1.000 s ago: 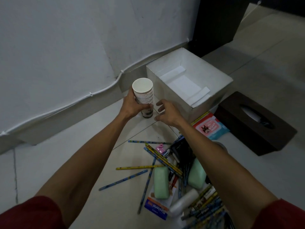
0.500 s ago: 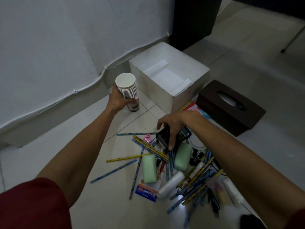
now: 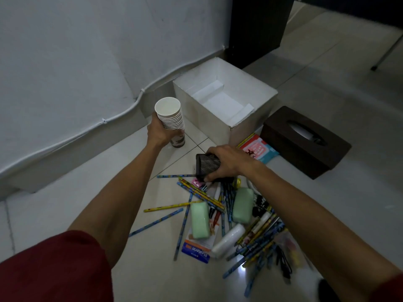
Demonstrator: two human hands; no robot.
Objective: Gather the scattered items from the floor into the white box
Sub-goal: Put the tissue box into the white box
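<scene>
left hand (image 3: 157, 132) grips stacked cups (image 3: 171, 115); right hand (image 3: 229, 163) holds perhaps a black wallet (image 3: 206, 166).

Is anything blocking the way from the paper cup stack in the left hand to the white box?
Nothing visible does. The left hand holds the paper cup stack just left of the white box, whose top is open.

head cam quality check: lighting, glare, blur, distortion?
Head view: dim overall, dark vignette in the upper right; one glare spot on the floor tile among the pencils; the pencil pile's lower right is soft and blurred; wide-angle bend in the wall cable; the white box and paper cup stack stay sharp.
</scene>
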